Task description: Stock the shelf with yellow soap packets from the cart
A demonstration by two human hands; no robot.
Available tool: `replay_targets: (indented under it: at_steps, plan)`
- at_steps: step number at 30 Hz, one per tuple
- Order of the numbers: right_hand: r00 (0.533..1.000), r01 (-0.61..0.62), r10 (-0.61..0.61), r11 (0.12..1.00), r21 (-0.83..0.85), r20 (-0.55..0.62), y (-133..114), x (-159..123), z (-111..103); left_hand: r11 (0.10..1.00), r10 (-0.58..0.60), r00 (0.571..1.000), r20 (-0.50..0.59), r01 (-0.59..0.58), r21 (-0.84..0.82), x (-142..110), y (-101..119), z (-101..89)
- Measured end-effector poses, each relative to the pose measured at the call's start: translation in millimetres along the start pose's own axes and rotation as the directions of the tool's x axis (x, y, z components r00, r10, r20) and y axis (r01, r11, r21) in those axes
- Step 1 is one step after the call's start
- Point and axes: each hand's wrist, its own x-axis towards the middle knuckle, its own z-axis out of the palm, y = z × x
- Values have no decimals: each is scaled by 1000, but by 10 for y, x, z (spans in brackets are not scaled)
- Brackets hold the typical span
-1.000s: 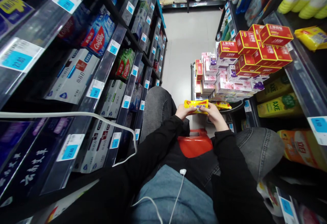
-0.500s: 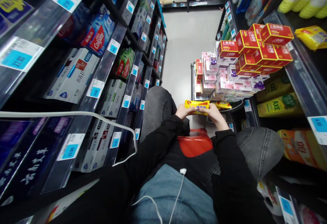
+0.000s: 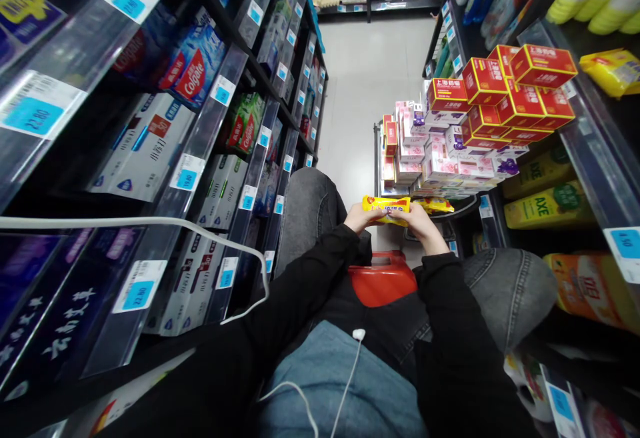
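Note:
A yellow packet (image 3: pixel 386 205) with red and blue print is held between both my hands, out in front of my knees. My left hand (image 3: pixel 361 218) grips its left end with curled fingers. My right hand (image 3: pixel 419 221) closes on its right end. A second yellow packet (image 3: pixel 437 205) lies just behind my right hand on a low shelf. Below my hands sits a red stool or basket (image 3: pixel 382 281), partly hidden by my black sleeves.
Shelves of toothpaste boxes (image 3: pixel 193 71) with blue price tags line the left. On the right stand stacked red boxes (image 3: pixel 515 91), pink and white boxes (image 3: pixel 430 158) and yellow bottles (image 3: pixel 547 205). A grey floor aisle (image 3: pixel 365 85) runs ahead. A white earphone cable (image 3: pixel 350 365) hangs at my chest.

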Motion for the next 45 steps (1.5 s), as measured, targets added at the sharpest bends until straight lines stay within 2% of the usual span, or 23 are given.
replay_targets:
  at_steps: [17,19,26,34,39,45]
  plan:
    - [998,48,-47,999,-10,48,60,42,-52,1000,-23,998,59,23,-4,46,-40,-52]
    - [999,25,-25,1000,-12,41,81,53,-56,999,-42,997,58,42,2,47,-47,-59]
    - [985,-165,163,986,31,63,140,56,-62,988,-156,987,46,155,17,59,-63,-54]
    - [961,-268,266,963,29,70,19,-42,-16,976,-203,978,44,199,83,50,-51,-57]
    - [953,-294,293,956,5,72,13,-52,-11,969,-210,978,19,205,139,72,-91,-75]
    - [952,-299,298,954,-5,75,17,-42,-17,969,-218,975,49,210,131,84,-106,-84]
